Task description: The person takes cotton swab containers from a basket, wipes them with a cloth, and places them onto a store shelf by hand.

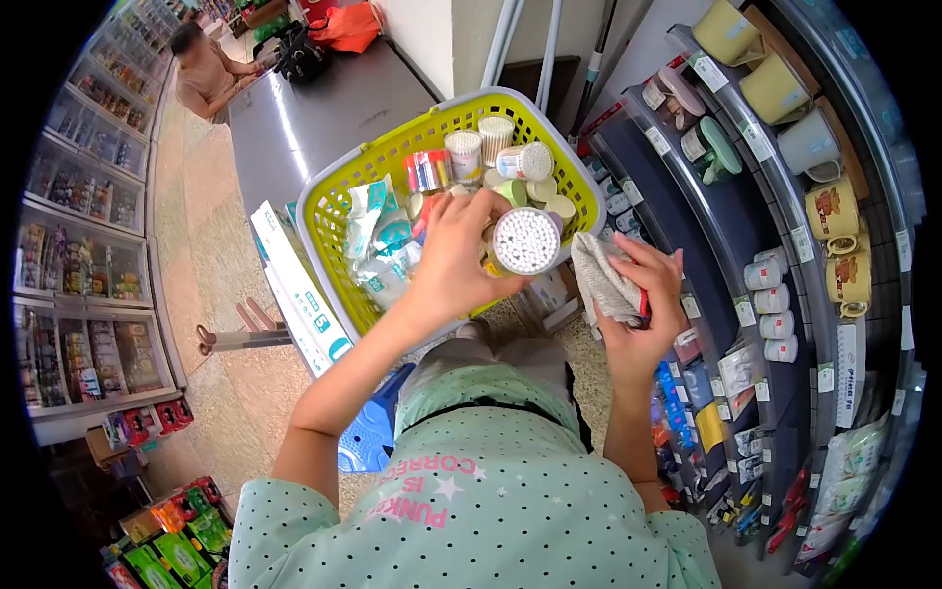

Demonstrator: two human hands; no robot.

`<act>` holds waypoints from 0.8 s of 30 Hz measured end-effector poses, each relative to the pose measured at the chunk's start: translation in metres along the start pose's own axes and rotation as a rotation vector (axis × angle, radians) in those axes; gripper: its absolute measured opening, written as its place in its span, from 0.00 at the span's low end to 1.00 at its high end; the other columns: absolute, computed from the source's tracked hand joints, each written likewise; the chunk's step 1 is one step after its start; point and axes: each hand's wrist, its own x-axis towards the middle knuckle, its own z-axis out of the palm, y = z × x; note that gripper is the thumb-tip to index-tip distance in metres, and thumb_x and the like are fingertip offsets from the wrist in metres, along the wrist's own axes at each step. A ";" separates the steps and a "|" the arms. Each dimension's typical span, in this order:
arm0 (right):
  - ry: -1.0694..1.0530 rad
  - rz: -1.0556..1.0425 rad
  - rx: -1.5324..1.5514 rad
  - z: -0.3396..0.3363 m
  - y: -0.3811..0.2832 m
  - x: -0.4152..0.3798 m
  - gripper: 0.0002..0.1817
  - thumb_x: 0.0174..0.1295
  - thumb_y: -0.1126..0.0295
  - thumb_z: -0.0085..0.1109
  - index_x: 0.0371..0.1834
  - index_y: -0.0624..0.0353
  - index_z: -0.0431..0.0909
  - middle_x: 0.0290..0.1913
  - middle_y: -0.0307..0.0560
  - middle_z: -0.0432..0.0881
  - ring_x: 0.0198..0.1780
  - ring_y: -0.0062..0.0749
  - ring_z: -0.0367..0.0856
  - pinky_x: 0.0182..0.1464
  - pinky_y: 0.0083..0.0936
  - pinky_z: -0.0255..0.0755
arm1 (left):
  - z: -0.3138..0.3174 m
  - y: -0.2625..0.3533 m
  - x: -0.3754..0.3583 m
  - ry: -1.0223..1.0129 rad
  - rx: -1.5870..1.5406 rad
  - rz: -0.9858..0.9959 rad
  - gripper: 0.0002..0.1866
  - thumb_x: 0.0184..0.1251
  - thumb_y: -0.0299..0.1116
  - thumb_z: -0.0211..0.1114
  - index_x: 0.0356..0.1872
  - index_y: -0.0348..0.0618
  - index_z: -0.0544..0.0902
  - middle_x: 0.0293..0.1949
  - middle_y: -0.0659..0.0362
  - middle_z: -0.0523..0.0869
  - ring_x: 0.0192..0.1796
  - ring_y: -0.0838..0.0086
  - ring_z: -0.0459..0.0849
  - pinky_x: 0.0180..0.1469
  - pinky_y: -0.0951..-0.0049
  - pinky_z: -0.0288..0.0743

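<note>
My left hand [456, 250] is closed around a round tub of cotton swabs [527, 241], its white tips facing up at me. The tub is over the near right side of a yellow-green plastic basket [329, 196] with a grey rim. In my right hand [643, 314] is a folded grey cloth [603, 278], gripped to the right of the basket; a small red and dark part shows at its edge. Inside the basket are more cotton swab tubs [464, 152], a bundle of red and white sticks [428, 170] and white-and-teal packets [373, 221].
The basket rests on a dark metal table [285, 137]. A long white box [299, 294] stands against its left side. Shelves with mugs [775, 98] curve along the right. A blue stool [368, 432] is below. Another person [206, 74] sits at the far left.
</note>
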 end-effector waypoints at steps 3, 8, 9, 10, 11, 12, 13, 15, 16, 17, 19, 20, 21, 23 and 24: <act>-0.042 0.003 -0.015 -0.003 -0.011 0.006 0.20 0.43 0.76 0.73 0.43 0.53 0.85 0.54 0.39 0.88 0.61 0.41 0.82 0.79 0.61 0.44 | 0.016 0.002 -0.013 0.024 -0.050 -0.040 0.35 0.36 0.32 0.83 0.51 0.41 0.77 0.47 0.52 0.83 0.55 0.55 0.80 0.64 0.58 0.69; -0.194 0.029 -0.106 0.001 -0.017 0.010 0.25 0.42 0.78 0.76 0.47 0.50 0.85 0.53 0.34 0.87 0.59 0.37 0.81 0.79 0.60 0.43 | 0.042 -0.002 -0.025 0.091 -0.049 -0.069 0.35 0.37 0.35 0.85 0.51 0.42 0.78 0.48 0.52 0.84 0.58 0.53 0.78 0.68 0.52 0.63; -0.231 0.046 -0.123 0.003 -0.017 0.010 0.26 0.41 0.78 0.76 0.48 0.49 0.85 0.53 0.34 0.87 0.59 0.37 0.81 0.79 0.60 0.43 | 0.044 -0.003 -0.026 0.105 -0.042 -0.069 0.36 0.37 0.35 0.85 0.51 0.42 0.78 0.48 0.53 0.84 0.58 0.54 0.78 0.68 0.52 0.63; -0.246 0.029 -0.121 0.006 -0.015 0.008 0.30 0.40 0.79 0.75 0.52 0.49 0.84 0.53 0.33 0.85 0.58 0.37 0.79 0.78 0.62 0.45 | 0.044 -0.002 -0.027 0.124 -0.024 -0.059 0.36 0.36 0.35 0.85 0.52 0.42 0.79 0.48 0.53 0.84 0.58 0.54 0.78 0.68 0.53 0.63; -0.263 0.018 -0.146 0.007 -0.017 0.008 0.30 0.40 0.79 0.75 0.52 0.49 0.84 0.54 0.33 0.84 0.57 0.37 0.78 0.78 0.62 0.46 | 0.044 -0.001 -0.027 0.144 -0.007 -0.049 0.36 0.35 0.35 0.86 0.52 0.42 0.79 0.49 0.53 0.84 0.59 0.54 0.78 0.68 0.53 0.63; -0.281 0.005 -0.172 0.008 -0.020 0.009 0.31 0.39 0.79 0.75 0.53 0.49 0.84 0.54 0.34 0.83 0.57 0.37 0.78 0.78 0.62 0.47 | 0.044 -0.001 -0.028 0.164 0.009 -0.039 0.37 0.35 0.35 0.86 0.52 0.42 0.80 0.49 0.54 0.84 0.59 0.54 0.78 0.68 0.54 0.63; -0.299 -0.008 -0.197 0.009 -0.023 0.009 0.32 0.39 0.79 0.74 0.54 0.49 0.84 0.54 0.34 0.83 0.57 0.37 0.77 0.77 0.62 0.47 | 0.045 0.000 -0.029 0.180 -0.015 -0.053 0.37 0.34 0.35 0.86 0.52 0.42 0.81 0.49 0.54 0.84 0.59 0.55 0.78 0.68 0.54 0.63; -0.324 -0.027 -0.220 0.009 -0.027 0.010 0.32 0.39 0.80 0.73 0.55 0.51 0.83 0.54 0.34 0.81 0.57 0.37 0.76 0.78 0.64 0.45 | 0.049 0.001 -0.033 0.212 -0.062 -0.082 0.36 0.33 0.35 0.86 0.52 0.43 0.82 0.49 0.55 0.84 0.58 0.55 0.78 0.68 0.54 0.63; -0.332 -0.032 -0.245 0.008 -0.029 0.011 0.32 0.39 0.80 0.73 0.55 0.52 0.83 0.54 0.34 0.82 0.57 0.37 0.76 0.78 0.64 0.44 | 0.051 0.001 -0.034 0.231 -0.069 -0.067 0.36 0.33 0.35 0.86 0.52 0.43 0.82 0.49 0.55 0.84 0.58 0.56 0.78 0.69 0.53 0.62; -0.340 -0.038 -0.270 0.008 -0.031 0.012 0.32 0.40 0.80 0.73 0.54 0.52 0.83 0.54 0.34 0.82 0.57 0.37 0.76 0.78 0.65 0.43 | 0.053 0.000 -0.035 0.250 -0.076 -0.051 0.36 0.33 0.34 0.86 0.51 0.43 0.83 0.49 0.55 0.84 0.58 0.56 0.78 0.70 0.52 0.62; -0.349 -0.049 -0.291 0.009 -0.033 0.013 0.30 0.40 0.80 0.73 0.54 0.54 0.83 0.53 0.34 0.82 0.58 0.37 0.76 0.78 0.67 0.40 | 0.055 0.000 -0.035 0.275 -0.074 -0.026 0.35 0.33 0.34 0.85 0.51 0.43 0.83 0.49 0.55 0.84 0.58 0.58 0.78 0.71 0.51 0.60; -0.354 -0.055 -0.301 0.010 -0.035 0.013 0.30 0.41 0.80 0.72 0.53 0.54 0.82 0.53 0.35 0.82 0.58 0.36 0.76 0.78 0.68 0.39 | 0.055 0.001 -0.035 0.279 -0.065 -0.016 0.35 0.33 0.33 0.85 0.51 0.43 0.83 0.48 0.56 0.84 0.58 0.58 0.78 0.72 0.50 0.59; -0.361 -0.069 -0.313 0.011 -0.035 0.012 0.29 0.41 0.80 0.72 0.53 0.55 0.82 0.53 0.35 0.82 0.58 0.36 0.76 0.78 0.69 0.38 | 0.055 0.002 -0.035 0.284 -0.056 -0.007 0.35 0.32 0.33 0.84 0.51 0.43 0.84 0.48 0.56 0.85 0.58 0.59 0.78 0.73 0.49 0.58; -0.377 -0.095 -0.337 0.014 -0.037 0.011 0.28 0.42 0.80 0.72 0.52 0.56 0.82 0.52 0.36 0.82 0.58 0.36 0.77 0.78 0.70 0.36 | 0.053 0.006 -0.035 0.287 -0.030 -0.010 0.35 0.32 0.32 0.84 0.51 0.43 0.84 0.47 0.57 0.85 0.58 0.60 0.78 0.74 0.47 0.57; -0.378 -0.108 -0.331 0.015 -0.038 0.011 0.27 0.43 0.80 0.71 0.52 0.56 0.82 0.51 0.37 0.82 0.58 0.36 0.77 0.78 0.71 0.36 | 0.053 0.008 -0.035 0.287 -0.016 -0.010 0.35 0.32 0.32 0.83 0.51 0.43 0.84 0.47 0.57 0.85 0.59 0.60 0.78 0.75 0.46 0.56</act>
